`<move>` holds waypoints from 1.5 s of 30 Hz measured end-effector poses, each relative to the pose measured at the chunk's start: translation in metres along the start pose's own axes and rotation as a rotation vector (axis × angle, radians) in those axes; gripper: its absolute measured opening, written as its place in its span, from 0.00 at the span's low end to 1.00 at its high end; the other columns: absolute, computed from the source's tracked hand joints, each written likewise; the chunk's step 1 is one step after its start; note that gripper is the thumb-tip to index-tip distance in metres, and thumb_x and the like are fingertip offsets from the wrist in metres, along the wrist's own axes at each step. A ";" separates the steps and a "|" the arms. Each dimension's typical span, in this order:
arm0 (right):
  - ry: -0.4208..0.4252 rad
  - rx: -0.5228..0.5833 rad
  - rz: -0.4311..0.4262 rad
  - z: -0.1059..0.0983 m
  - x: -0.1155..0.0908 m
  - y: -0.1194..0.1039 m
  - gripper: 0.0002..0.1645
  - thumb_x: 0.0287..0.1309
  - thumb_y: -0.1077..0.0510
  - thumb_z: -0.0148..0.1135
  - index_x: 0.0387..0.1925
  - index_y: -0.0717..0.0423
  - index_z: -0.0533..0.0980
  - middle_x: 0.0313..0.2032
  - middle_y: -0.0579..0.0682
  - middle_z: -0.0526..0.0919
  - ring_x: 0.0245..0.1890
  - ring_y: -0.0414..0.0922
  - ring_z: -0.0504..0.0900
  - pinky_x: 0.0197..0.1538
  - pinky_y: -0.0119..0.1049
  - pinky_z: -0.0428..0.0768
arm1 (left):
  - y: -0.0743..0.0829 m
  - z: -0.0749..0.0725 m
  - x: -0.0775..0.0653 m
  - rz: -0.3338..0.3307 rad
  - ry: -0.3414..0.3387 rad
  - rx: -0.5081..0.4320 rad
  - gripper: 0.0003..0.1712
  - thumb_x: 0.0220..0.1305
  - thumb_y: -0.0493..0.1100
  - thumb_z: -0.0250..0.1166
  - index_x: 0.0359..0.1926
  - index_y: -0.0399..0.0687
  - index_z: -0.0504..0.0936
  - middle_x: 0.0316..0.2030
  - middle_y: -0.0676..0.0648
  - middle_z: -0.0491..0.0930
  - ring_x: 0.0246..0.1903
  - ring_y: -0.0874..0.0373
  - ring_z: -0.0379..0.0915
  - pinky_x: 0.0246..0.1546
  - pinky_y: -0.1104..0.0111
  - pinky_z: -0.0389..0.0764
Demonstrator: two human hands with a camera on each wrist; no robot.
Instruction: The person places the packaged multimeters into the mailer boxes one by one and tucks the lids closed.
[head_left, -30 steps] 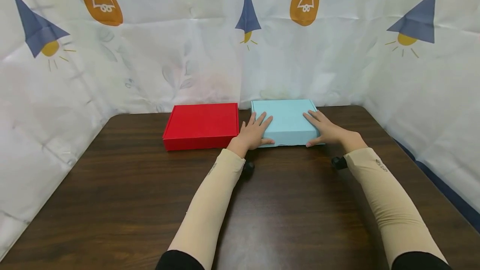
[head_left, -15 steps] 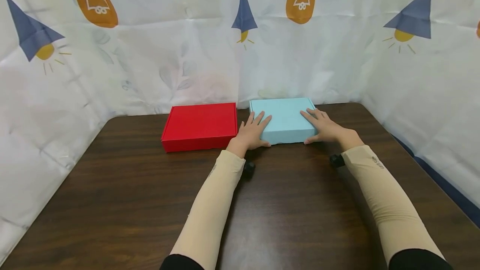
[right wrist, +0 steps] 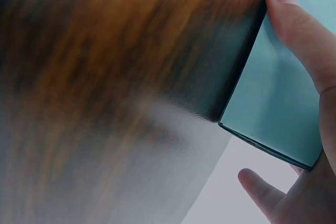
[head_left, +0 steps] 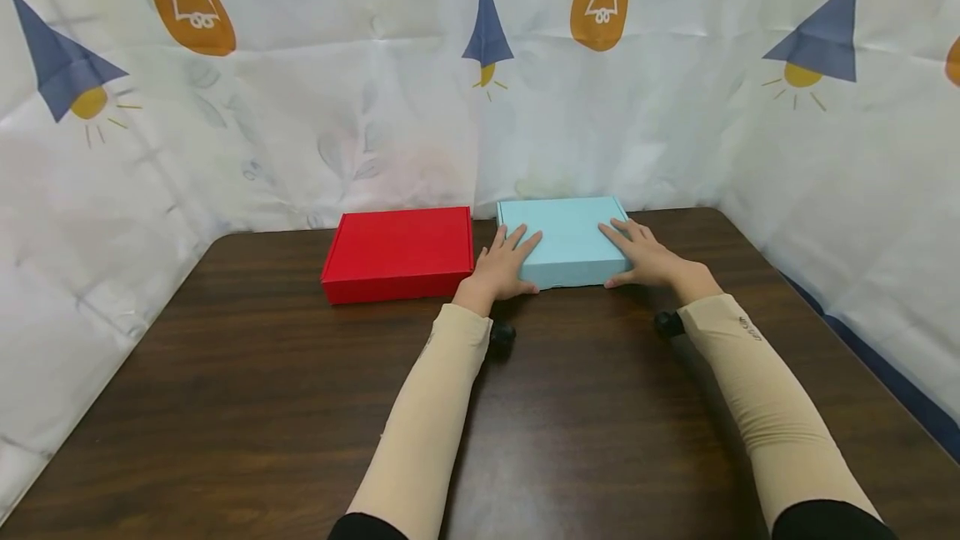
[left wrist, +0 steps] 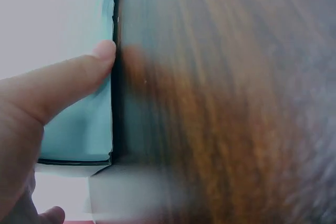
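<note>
A flat light blue box [head_left: 570, 230] with its lid closed lies at the back of the brown table. My left hand [head_left: 495, 271] is at its left front corner, fingers spread over the lid's edge. In the left wrist view the left thumb [left wrist: 68, 80] presses along the front wall, its tip near the bottom edge. At the right front corner my right hand [head_left: 647, 258] touches the box in the same way, fingers spread and straight. The right wrist view has the right thumb [right wrist: 304, 35] against the front wall, its tip at the lower edge.
Left of the blue box lies a closed red box [head_left: 401, 252], a narrow gap between them. The dark wood table [head_left: 300, 407] extends toward me. A white patterned cloth [head_left: 420, 107] hangs behind it and along both sides. A black wrist camera [head_left: 501, 335] sits below the left hand.
The head view has shifted slightly. Both hands stay on the blue box, and neither box has visibly moved on the table.
</note>
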State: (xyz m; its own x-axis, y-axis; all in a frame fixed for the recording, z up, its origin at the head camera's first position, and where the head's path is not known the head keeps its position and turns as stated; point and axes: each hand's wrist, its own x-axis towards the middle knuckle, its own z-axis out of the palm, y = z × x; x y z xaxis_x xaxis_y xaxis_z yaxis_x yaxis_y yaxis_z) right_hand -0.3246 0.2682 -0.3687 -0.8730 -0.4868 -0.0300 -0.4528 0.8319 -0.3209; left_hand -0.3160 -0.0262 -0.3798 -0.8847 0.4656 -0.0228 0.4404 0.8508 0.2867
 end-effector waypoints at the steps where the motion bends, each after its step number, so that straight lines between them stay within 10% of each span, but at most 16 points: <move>1: 0.001 0.000 0.000 0.000 0.000 0.000 0.64 0.59 0.48 0.75 0.81 0.62 0.44 0.78 0.67 0.39 0.76 0.71 0.35 0.70 0.72 0.50 | 0.000 0.000 -0.001 -0.002 0.000 -0.006 0.57 0.66 0.54 0.71 0.83 0.62 0.43 0.82 0.50 0.36 0.80 0.46 0.24 0.74 0.42 0.49; 45: 0.014 -0.001 -0.001 0.003 0.002 -0.002 0.62 0.60 0.49 0.75 0.81 0.62 0.45 0.78 0.68 0.40 0.76 0.71 0.34 0.70 0.73 0.47 | -0.002 0.001 -0.001 0.005 0.012 0.006 0.54 0.67 0.50 0.70 0.83 0.60 0.46 0.82 0.49 0.39 0.80 0.45 0.26 0.71 0.45 0.61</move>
State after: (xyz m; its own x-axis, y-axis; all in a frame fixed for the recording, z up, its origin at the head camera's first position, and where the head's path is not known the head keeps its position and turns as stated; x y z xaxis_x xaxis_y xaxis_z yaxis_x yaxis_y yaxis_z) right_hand -0.3254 0.2650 -0.3712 -0.8749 -0.4841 -0.0164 -0.4542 0.8316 -0.3196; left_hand -0.3163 -0.0278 -0.3810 -0.8845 0.4665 -0.0096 0.4453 0.8500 0.2815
